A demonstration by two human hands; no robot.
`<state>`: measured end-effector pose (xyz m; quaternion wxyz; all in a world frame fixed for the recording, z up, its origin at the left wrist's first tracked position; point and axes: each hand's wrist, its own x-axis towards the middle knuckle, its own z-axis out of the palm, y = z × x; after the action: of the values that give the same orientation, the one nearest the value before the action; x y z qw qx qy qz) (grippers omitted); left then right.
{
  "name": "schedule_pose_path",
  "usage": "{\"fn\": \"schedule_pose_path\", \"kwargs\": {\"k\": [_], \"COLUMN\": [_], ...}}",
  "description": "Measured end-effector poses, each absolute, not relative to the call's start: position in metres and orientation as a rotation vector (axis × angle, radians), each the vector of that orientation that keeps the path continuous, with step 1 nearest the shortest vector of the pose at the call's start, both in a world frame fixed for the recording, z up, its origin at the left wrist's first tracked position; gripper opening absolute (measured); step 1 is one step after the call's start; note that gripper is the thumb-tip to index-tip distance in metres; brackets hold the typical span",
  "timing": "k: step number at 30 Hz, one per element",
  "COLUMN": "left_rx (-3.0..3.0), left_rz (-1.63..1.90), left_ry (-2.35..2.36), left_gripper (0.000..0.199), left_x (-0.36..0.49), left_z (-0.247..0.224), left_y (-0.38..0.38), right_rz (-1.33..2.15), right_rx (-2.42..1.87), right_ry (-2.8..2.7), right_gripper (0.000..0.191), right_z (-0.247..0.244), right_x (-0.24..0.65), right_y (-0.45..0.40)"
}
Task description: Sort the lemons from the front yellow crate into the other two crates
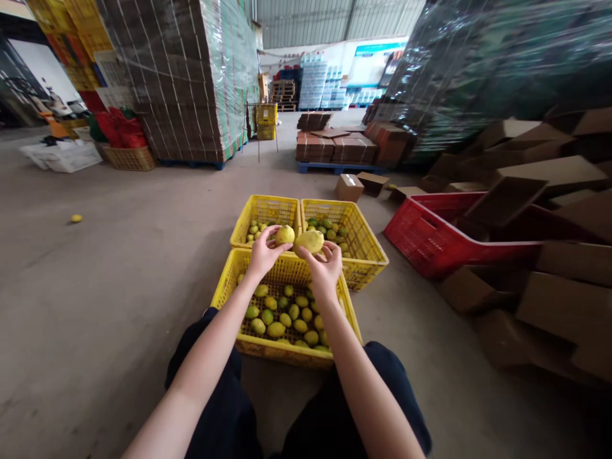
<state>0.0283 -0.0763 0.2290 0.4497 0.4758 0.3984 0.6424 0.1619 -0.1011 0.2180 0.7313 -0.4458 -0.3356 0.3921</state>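
My left hand (264, 250) is closed on a round yellow lemon (285, 235), gripped between thumb and fingers. Beside it, a larger, longer lemon (312, 241) is held in my right hand (326, 268). Both fruits are up at the far rim of the near yellow crate (287, 354), almost touching. Many green and yellow lemons (276, 329) lie over the bottom of that crate. Behind it stand a left yellow crate (238, 223) and a right yellow crate (366, 260), each with more lemons inside. My forearms cover part of the near crate.
A red crate (421, 245) and piled cardboard boxes (568, 306) stand on the right. One lemon (76, 218) lies on the floor at left. Farther off are wrapped stacks (167, 83) and a blue pallet (335, 169) with flat cartons.
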Motion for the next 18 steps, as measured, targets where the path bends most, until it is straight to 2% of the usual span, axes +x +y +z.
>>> {"fn": "schedule_pose_path", "kwargs": {"k": [5, 9, 15, 18], "left_rx": [0.777, 0.477, 0.312, 0.284], "left_rz": [1.447, 1.409, 1.395, 1.332], "left_ry": [0.79, 0.702, 0.641, 0.646], "left_gripper": [0.032, 0.022, 0.024, 0.031], "left_x": [0.022, 0.018, 0.017, 0.017], "left_z": [0.235, 0.238, 0.245, 0.249], "left_y": [-0.075, -0.074, -0.076, -0.078], "right_rz": [1.286, 1.456, 1.563, 1.605], "right_rx": [-0.807, -0.653, -0.654, -0.644], "right_ry": [-0.516, -0.459, -0.387, -0.372], "right_gripper": [0.041, 0.031, 0.024, 0.024], "right_z": [0.221, 0.221, 0.218, 0.219], "right_x": [0.169, 0.171, 0.172, 0.169], "right_y": [-0.096, -0.094, -0.093, -0.095]}}
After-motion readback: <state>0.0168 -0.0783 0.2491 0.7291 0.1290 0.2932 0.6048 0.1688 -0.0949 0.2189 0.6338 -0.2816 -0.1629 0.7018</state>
